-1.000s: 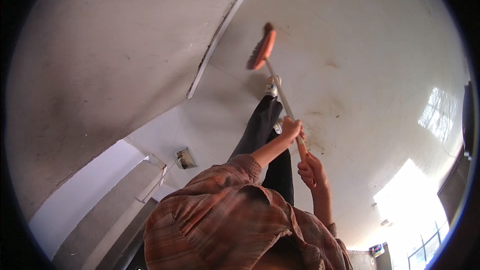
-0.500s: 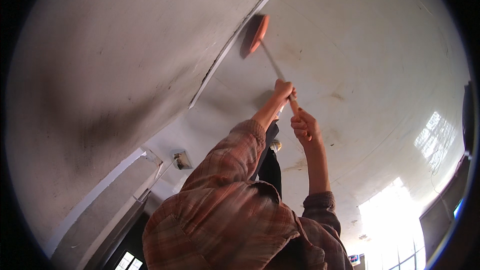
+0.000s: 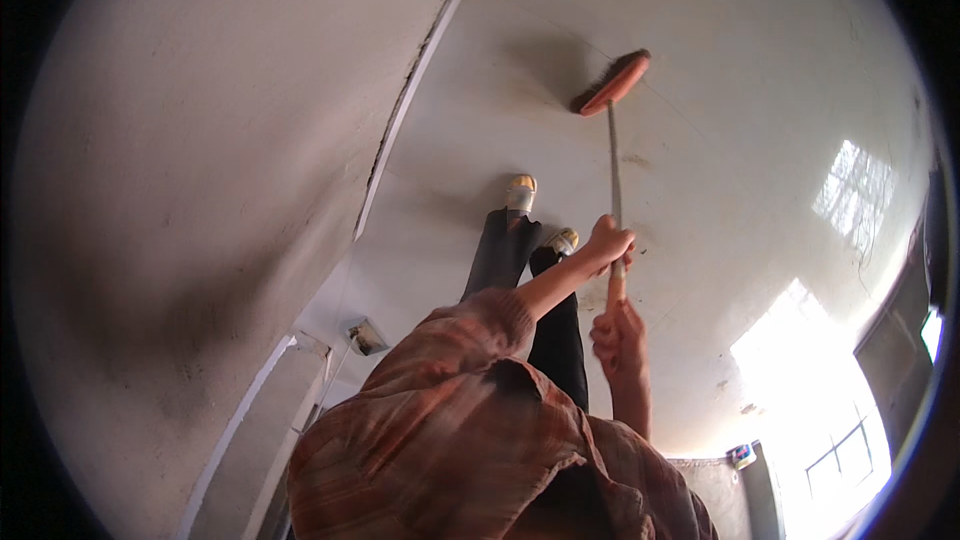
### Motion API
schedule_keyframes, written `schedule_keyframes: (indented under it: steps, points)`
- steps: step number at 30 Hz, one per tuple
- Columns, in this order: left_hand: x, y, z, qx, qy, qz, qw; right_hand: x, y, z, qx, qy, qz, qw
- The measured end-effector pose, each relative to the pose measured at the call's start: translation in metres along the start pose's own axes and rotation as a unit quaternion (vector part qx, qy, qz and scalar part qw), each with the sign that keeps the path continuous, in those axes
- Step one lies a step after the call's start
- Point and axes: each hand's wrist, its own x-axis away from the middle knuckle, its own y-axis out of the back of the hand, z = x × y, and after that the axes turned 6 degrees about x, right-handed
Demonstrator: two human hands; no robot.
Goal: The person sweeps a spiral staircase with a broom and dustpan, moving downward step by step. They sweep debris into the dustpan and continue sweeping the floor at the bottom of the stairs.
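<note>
A broom (image 3: 618, 84) with an orange head, dark bristles and a grey stick rests with its head on the pale, glossy floor ahead of me. My left hand (image 3: 608, 244) is wrapped round the lower part of the stick. Nearer to me, my right hand (image 3: 622, 338) is closed on the orange grip at the stick's end. The stick runs almost straight away from me, and the head lies tilted, its right end farther off. Only part of the grip shows between my hands.
To the left rises a scuffed white wall (image 3: 230, 120), with a pale skirting strip (image 3: 420, 70) at its foot. My shoes (image 3: 521, 190) stand behind the broom head. A small square recess (image 3: 366, 337) lies near the wall corner. Window light glares on the floor at right.
The broom head has moved right, away from the skirting, and its stick has swung more upright in view. Both hands have moved nearer to me, still gripping. Both shoes now show more.
</note>
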Motion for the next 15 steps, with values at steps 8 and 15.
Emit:
schedule_keyframes:
  steps: [8, 15]
  points:
    - [0.043, 0.082, -0.006, 0.009, -0.091, -0.151, 0.984, -0.017, 0.000, -0.026, -0.043, -0.079, 0.216, 0.972]
    - [-0.051, 0.081, 0.057, -0.139, -0.002, -0.192, 0.972, -0.103, 0.071, -0.047, -0.147, -0.106, 0.172, 0.968]
